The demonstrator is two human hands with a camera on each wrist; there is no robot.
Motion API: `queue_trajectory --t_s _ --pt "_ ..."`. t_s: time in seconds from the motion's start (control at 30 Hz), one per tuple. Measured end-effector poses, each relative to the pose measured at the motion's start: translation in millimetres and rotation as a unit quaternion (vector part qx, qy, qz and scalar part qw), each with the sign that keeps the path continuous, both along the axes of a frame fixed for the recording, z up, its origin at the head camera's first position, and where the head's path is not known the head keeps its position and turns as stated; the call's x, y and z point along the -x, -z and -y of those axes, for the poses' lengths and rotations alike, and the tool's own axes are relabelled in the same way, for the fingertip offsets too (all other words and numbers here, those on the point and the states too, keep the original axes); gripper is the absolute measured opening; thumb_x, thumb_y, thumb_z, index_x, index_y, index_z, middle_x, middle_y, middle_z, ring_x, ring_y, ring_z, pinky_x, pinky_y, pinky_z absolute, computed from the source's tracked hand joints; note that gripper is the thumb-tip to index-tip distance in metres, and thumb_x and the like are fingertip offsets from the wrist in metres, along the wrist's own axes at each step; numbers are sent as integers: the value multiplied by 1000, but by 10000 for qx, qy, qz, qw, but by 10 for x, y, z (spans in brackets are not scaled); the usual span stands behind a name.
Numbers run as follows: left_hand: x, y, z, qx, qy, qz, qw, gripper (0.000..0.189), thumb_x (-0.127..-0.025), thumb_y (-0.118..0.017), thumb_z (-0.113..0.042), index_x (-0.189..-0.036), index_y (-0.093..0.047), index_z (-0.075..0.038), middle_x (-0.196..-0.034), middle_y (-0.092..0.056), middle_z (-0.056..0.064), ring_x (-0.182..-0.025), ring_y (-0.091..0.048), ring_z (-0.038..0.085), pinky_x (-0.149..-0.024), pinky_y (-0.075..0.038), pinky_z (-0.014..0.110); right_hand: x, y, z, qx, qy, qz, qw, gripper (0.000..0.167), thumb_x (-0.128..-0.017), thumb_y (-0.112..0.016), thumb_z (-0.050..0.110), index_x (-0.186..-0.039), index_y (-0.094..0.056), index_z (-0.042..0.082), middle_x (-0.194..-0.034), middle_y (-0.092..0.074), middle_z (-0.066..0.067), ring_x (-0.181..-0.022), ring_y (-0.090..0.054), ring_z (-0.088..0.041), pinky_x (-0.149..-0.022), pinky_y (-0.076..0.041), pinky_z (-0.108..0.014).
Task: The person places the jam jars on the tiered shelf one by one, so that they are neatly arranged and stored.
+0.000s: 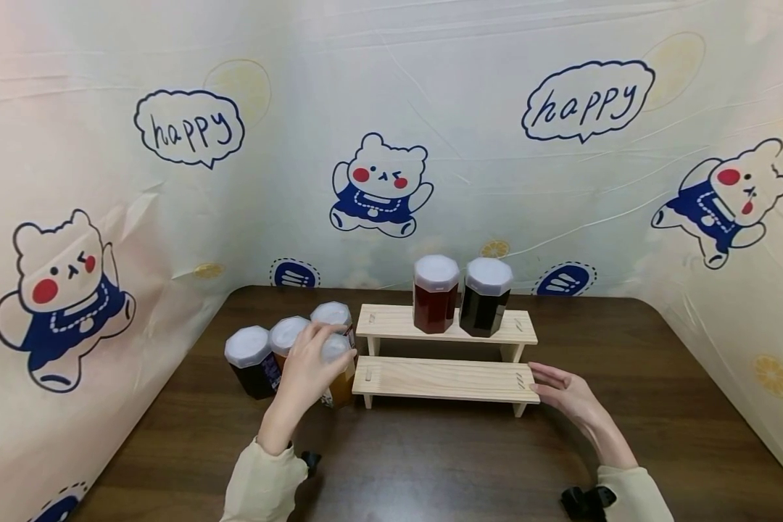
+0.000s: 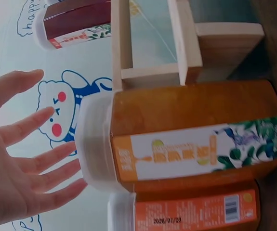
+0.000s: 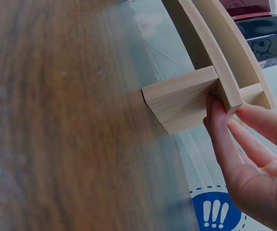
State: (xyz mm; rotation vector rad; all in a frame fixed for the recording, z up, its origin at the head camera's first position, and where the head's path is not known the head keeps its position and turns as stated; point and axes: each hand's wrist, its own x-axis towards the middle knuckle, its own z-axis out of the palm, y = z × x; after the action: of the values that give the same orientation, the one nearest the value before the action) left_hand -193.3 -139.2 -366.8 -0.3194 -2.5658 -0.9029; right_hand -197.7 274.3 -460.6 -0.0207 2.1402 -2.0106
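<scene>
My left hand (image 1: 305, 371) is over the group of jars, its fingers spread around the white lid of an amber jar (image 1: 344, 386). In the left wrist view that jar (image 2: 191, 139) stands beside the wooden rack, and the left hand (image 2: 27, 168) shows a gap between fingers and lid. At the right end of the two-tier wooden rack (image 1: 444, 380), my right hand (image 1: 574, 402) pinches the lower board; the right wrist view shows thumb and fingers about the board's end (image 3: 230, 94). A dark red jar (image 1: 436, 304) and a near-black jar (image 1: 485, 308) stand on the upper tier.
Left of the rack stand a dark jar (image 1: 251, 370), an orange-brown jar (image 1: 287, 333) partly behind my left hand, and another white-lidded jar (image 1: 331, 313). All are on the brown table (image 1: 417, 464). A printed cloth (image 1: 470, 181) hangs around the back and sides.
</scene>
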Motion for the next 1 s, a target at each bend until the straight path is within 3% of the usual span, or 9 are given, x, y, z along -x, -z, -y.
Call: queue_trajectory --t_s 0.43,0.7,1.0 --pt "-31 119 155 407 -289 138 9987 41 -71 -71 -25 -108 -61 -9 -106 -50 19 -99 -47 35 -79 -37 50 6 2 -1 161 86 -34 9998 61 -81 -62 6 -130 -32 -12 -115 -55 -4 -92 -57 -4 -76 -47 -23" --pt "-50 178 193 470 -372 442 9972 49 -71 -71 -30 -114 -58 -12 -108 -48 23 -97 -48 37 -75 -40 51 5 13 -4 52 -22 4 10000 63 -82 -62 9 -132 -29 -11 -125 -47 -16 -94 -56 -4 -78 -47 -24" --pt "3 269 200 330 -294 561 9974 50 -72 -72 -26 -117 -55 -13 -110 -46 25 -94 -51 38 -74 -43 51 5 -3 3 27 26 47 10000 64 -82 -62 9 -132 -29 -11 -129 -42 -23 -94 -57 -4 -78 -47 -24"
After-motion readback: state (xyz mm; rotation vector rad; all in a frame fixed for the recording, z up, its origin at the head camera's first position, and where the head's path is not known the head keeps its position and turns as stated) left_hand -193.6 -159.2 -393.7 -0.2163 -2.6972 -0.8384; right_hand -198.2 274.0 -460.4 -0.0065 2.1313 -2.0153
